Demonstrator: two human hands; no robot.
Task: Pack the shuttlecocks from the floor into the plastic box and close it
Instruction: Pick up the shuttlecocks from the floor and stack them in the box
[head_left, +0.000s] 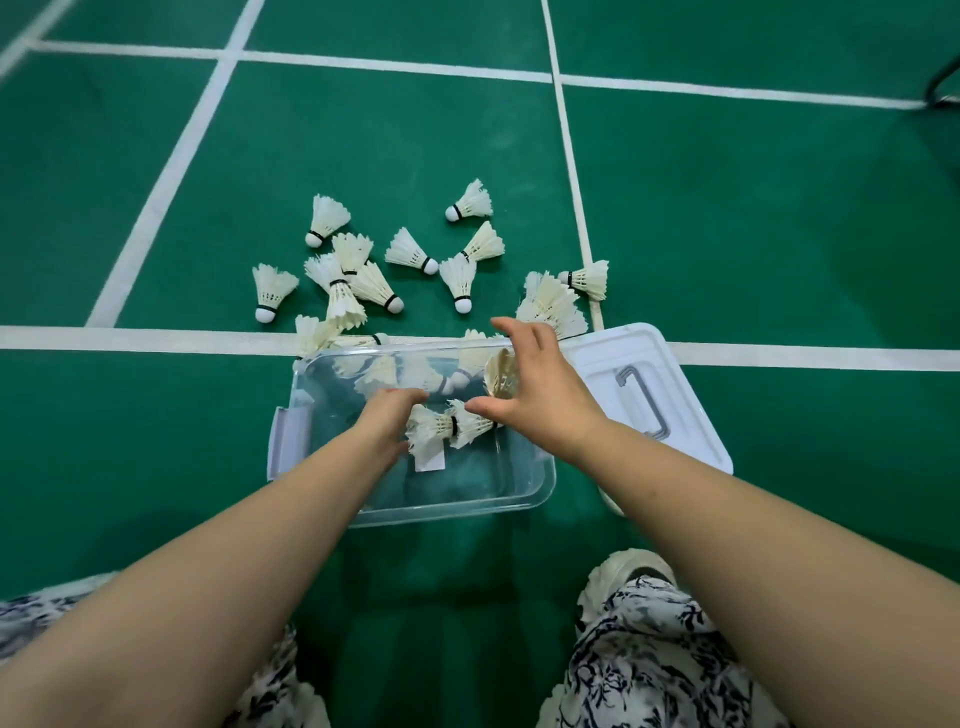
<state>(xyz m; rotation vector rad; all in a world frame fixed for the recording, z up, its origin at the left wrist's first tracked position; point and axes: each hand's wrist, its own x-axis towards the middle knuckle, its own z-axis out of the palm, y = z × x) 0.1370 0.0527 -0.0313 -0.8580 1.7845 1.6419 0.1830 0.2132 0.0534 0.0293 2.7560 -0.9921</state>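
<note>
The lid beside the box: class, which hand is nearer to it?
Right. The right hand, holding a shuttlecock, is at the box's right edge, next to the lid; the left hand reaches into the box, farther left.

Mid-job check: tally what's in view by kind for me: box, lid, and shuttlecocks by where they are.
Plastic box: 1
Lid: 1
Shuttlecocks on the floor: at least 13; the piles by the box overlap
Shuttlecocks in the box: at least 2
Shuttlecock in the right hand: 1
Total: at least 18
</note>
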